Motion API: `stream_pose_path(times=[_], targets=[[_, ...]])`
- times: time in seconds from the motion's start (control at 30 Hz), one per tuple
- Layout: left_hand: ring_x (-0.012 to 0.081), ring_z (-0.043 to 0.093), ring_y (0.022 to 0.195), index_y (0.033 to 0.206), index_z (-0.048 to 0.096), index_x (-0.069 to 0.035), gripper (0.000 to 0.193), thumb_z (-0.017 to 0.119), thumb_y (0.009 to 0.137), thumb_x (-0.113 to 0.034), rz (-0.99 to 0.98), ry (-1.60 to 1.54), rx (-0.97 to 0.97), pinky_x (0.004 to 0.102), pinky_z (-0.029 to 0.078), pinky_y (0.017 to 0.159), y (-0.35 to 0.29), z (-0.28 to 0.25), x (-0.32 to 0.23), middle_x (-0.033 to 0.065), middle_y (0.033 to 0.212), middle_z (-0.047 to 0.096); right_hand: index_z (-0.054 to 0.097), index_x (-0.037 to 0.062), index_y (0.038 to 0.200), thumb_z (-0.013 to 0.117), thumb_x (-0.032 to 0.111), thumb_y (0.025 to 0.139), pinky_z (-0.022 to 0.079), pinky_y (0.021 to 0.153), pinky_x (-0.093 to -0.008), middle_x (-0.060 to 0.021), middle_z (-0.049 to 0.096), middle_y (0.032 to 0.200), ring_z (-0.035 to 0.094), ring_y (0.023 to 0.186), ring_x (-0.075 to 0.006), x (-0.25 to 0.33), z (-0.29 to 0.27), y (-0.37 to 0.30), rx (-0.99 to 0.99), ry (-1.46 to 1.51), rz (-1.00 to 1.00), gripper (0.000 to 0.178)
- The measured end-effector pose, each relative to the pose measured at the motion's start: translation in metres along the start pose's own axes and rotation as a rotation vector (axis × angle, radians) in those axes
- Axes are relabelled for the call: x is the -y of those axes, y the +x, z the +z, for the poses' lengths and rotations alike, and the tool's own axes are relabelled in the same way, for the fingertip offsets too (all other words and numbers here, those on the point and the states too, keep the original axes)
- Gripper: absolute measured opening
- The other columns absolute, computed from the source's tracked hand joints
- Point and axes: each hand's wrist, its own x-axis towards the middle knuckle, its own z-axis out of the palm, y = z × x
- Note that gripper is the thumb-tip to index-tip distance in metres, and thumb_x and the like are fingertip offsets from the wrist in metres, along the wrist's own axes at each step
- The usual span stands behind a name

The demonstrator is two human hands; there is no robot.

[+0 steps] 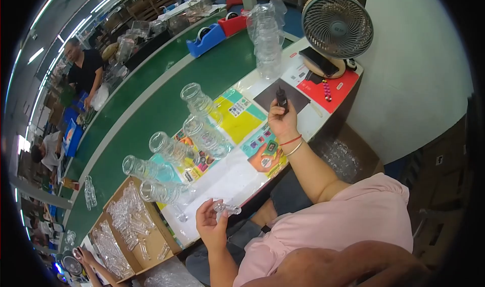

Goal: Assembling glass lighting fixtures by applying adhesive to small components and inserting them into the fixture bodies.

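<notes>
My left hand, above the near edge of the table, grips a small clear glass piece with a rounded end between thumb and fingers. My right hand, further off to the right, is wrapped round a small black bottle-like object with a narrow tip pointing up; its exact kind is unclear. Between the hands and the green belt stand several clear glass vessels with ringed necks. A small clear glass stem lies near the left hand.
A divided cardboard box of small glass pieces is at left. Stacked clear cups, a fan and a phone stand at the far right. Blue and red tape dispensers sit beyond the green belt. Other people work at left.
</notes>
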Motion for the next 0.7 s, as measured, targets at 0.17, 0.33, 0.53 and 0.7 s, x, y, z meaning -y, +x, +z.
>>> stream_pose_path(times=[0.17,0.33,0.53,0.7], targets=[[0.0203,0.056,0.095,0.103,0.045,0.001,0.037,0.064,0.071,0.008,-0.010,-0.069,0.050,0.0326,0.046,0.085,0.009,0.016,-0.001,0.0186,0.102,0.056,0.046,-0.0097,0.095,0.050,0.030,0.087,0.044,0.041,-0.0182,-0.0157,0.055,0.075,0.049,0.045,-0.0119,0.023,0.002,0.017,-0.002,0.027,-0.058,0.040],[0.0196,0.056,0.090,0.103,0.046,-0.001,0.036,0.065,0.073,0.003,-0.028,-0.228,0.077,0.0382,0.047,0.086,0.013,0.030,0.001,0.0120,0.099,0.056,0.038,-0.0127,0.109,0.052,0.041,0.085,0.044,0.041,-0.0178,-0.0119,0.055,0.074,0.048,0.047,-0.0104,0.021,0.003,0.010,-0.010,0.137,0.087,0.061],[0.0176,0.054,0.090,0.110,0.046,-0.006,0.039,0.066,0.077,-0.013,-0.182,-0.508,0.122,0.0370,0.046,0.085,0.010,0.030,0.004,0.0051,0.100,0.052,0.045,-0.0090,0.107,0.056,0.055,0.078,0.041,0.044,-0.0163,-0.0090,0.055,0.076,0.048,0.054,-0.0082,0.020,0.014,-0.019,0.088,-0.003,0.175,0.071],[0.0218,0.056,0.086,0.108,0.044,-0.005,0.041,0.067,0.076,-0.015,-0.283,-0.743,0.083,0.0381,0.048,0.079,0.006,0.026,0.014,0.0071,0.095,0.054,0.044,-0.0026,0.115,0.051,0.045,0.085,0.047,0.062,-0.0242,-0.0119,0.059,0.087,0.056,0.071,-0.0142,-0.020,0.013,-0.092,0.314,-0.565,0.192,0.056]])
